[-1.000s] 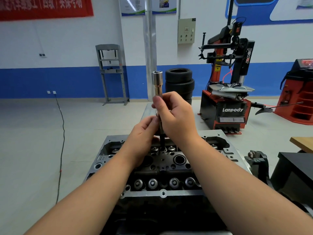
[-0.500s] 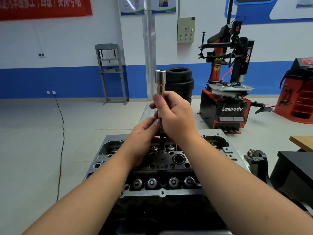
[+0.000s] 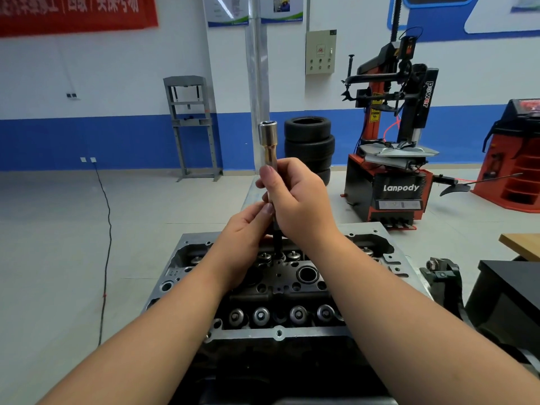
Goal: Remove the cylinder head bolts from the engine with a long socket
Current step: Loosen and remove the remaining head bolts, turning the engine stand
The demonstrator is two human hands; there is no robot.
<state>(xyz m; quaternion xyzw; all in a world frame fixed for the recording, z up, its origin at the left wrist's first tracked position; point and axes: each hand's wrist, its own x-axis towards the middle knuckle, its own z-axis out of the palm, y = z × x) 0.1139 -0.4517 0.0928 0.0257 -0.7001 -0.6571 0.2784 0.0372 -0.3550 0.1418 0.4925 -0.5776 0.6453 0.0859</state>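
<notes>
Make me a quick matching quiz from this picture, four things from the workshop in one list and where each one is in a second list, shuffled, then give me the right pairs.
Things:
1. long socket
2. stack of tyres
3. black cable
4. cylinder head

Places:
A. trailing across the floor on the left
B. standing against the blue wall band behind the hands
C. held upright, gripped by the right hand with the left hand pinching lower down
D. lying under both forearms, valve springs showing

Pairs: 1-C, 2-B, 3-A, 4-D
</notes>
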